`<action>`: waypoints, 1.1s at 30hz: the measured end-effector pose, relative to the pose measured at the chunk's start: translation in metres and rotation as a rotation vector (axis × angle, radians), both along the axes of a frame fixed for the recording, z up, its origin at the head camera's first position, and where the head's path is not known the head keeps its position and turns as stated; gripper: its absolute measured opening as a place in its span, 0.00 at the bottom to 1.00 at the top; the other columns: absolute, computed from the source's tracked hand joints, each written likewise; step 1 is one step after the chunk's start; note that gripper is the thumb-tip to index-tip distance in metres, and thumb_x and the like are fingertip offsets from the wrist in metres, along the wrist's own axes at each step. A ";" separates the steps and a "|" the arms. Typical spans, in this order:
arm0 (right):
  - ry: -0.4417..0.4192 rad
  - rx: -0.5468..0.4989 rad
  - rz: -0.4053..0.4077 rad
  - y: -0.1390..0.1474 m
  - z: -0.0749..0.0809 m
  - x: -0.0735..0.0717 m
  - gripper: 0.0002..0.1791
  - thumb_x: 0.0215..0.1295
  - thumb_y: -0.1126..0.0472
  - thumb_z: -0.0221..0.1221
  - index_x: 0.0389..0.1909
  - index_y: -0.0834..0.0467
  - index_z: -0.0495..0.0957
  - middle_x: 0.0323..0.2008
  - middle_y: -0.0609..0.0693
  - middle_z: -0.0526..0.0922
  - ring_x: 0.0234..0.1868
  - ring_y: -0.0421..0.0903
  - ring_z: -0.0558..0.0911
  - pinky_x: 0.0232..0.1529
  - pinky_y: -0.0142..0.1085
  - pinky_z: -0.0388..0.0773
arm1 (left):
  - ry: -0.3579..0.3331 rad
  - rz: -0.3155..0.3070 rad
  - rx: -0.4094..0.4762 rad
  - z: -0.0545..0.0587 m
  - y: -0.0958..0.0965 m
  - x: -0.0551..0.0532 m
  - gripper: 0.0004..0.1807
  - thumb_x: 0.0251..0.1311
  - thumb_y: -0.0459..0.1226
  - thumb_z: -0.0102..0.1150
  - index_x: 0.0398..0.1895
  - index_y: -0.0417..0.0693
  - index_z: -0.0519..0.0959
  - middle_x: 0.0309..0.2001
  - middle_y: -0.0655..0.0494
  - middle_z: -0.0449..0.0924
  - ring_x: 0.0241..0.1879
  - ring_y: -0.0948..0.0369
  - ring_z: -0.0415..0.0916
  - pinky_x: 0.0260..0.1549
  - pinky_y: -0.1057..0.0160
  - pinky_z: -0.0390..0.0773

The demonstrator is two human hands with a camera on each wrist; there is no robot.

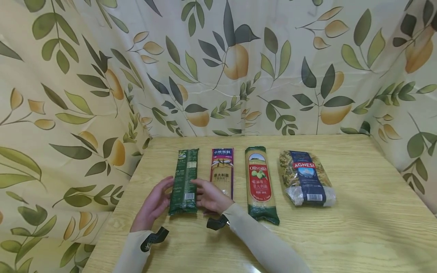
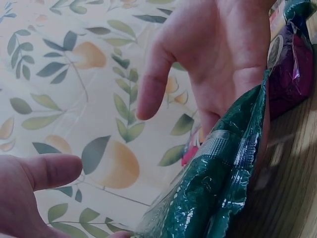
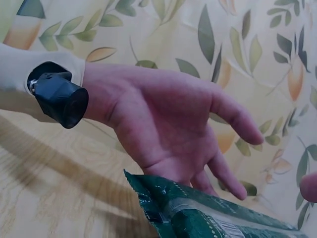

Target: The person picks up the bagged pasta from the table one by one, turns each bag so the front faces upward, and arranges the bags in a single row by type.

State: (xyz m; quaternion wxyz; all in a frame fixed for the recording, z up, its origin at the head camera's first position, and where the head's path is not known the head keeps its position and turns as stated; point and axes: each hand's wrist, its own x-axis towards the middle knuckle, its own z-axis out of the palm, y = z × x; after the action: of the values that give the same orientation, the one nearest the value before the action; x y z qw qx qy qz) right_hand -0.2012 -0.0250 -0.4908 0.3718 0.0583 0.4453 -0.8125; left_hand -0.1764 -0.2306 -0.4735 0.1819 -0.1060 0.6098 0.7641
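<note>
A dark green pasta packet, back label and barcode facing up, lies between my two hands in the head view. Along its left edge is my left hand, fingers loosely bent and the thumb apart from the packet. My right hand stands at the right edge, its fingers relaxed and spread. The left wrist view has the right palm right beside the green wrapper. Across the packet, the left palm shows in the right wrist view, its lower fingers partly hidden behind the wrapper.
To the right lie a purple-edged spaghetti packet, partly covered by my right hand, a red-and-green Olivoila spaghetti packet and an Agnesi pasta bag. They share a pale wooden table. A leaf-patterned curtain hangs behind and at the sides.
</note>
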 end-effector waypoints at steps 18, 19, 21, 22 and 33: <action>-0.024 -0.027 -0.027 -0.006 -0.001 0.003 0.27 0.79 0.52 0.50 0.72 0.60 0.62 0.71 0.62 0.67 0.65 0.56 0.74 0.71 0.55 0.70 | 0.125 0.004 -0.319 -0.006 0.005 0.005 0.34 0.80 0.42 0.42 0.80 0.32 0.52 0.79 0.32 0.51 0.79 0.37 0.49 0.79 0.33 0.49; -0.026 -0.029 -0.029 -0.006 -0.001 0.003 0.27 0.79 0.52 0.50 0.72 0.60 0.61 0.71 0.62 0.67 0.64 0.56 0.74 0.71 0.55 0.70 | 0.127 -0.004 -0.338 -0.006 0.006 0.005 0.33 0.80 0.42 0.43 0.79 0.32 0.53 0.78 0.32 0.54 0.79 0.37 0.51 0.78 0.33 0.50; -0.024 -0.026 -0.033 -0.007 0.000 0.004 0.28 0.79 0.52 0.50 0.72 0.60 0.61 0.70 0.61 0.67 0.63 0.55 0.73 0.71 0.54 0.70 | 0.128 -0.016 -0.363 -0.006 0.008 0.005 0.32 0.80 0.42 0.43 0.78 0.33 0.55 0.76 0.33 0.59 0.78 0.40 0.55 0.77 0.33 0.53; -0.023 -0.024 -0.036 -0.007 0.001 0.004 0.28 0.79 0.53 0.51 0.72 0.60 0.61 0.70 0.61 0.66 0.63 0.55 0.73 0.71 0.54 0.70 | 0.128 -0.019 -0.370 -0.007 0.008 0.005 0.31 0.80 0.42 0.43 0.78 0.33 0.56 0.76 0.34 0.60 0.77 0.40 0.56 0.77 0.33 0.54; -0.008 -0.005 -0.037 -0.005 0.007 0.010 0.29 0.78 0.53 0.52 0.73 0.60 0.61 0.69 0.65 0.65 0.65 0.59 0.72 0.72 0.59 0.69 | 0.139 -0.069 -0.367 -0.004 0.012 0.008 0.32 0.80 0.43 0.44 0.78 0.33 0.57 0.78 0.35 0.56 0.79 0.40 0.54 0.77 0.35 0.56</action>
State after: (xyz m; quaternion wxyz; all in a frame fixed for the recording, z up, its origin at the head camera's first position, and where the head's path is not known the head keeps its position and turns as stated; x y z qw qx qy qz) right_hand -0.1908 -0.0296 -0.4836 0.3585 0.0690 0.4408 -0.8200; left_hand -0.1682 -0.2183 -0.4776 0.1432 -0.0632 0.7531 0.6390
